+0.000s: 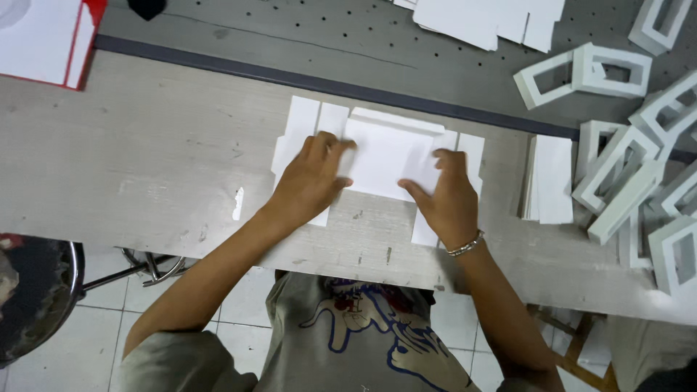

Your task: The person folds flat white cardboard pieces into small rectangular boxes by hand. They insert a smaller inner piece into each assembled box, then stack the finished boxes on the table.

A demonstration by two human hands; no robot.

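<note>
A flat white die-cut cardboard blank [385,156] lies on the pale wooden table [145,167] in front of me. My left hand [312,178] presses down on its left part, fingers spread over a folded flap. My right hand [446,199], with a metal bracelet at the wrist, presses on the right part, thumb pointing toward the middle. Both hands lie flat on the card; the middle panel shows between them.
A stack of white card blanks [548,178] sits right of my hands. Several folded white box frames [624,181] are piled at the far right. More white sheets [486,18] lie on the grey perforated surface behind. A red-edged box [47,40] is top left, a black stool [36,290] lower left.
</note>
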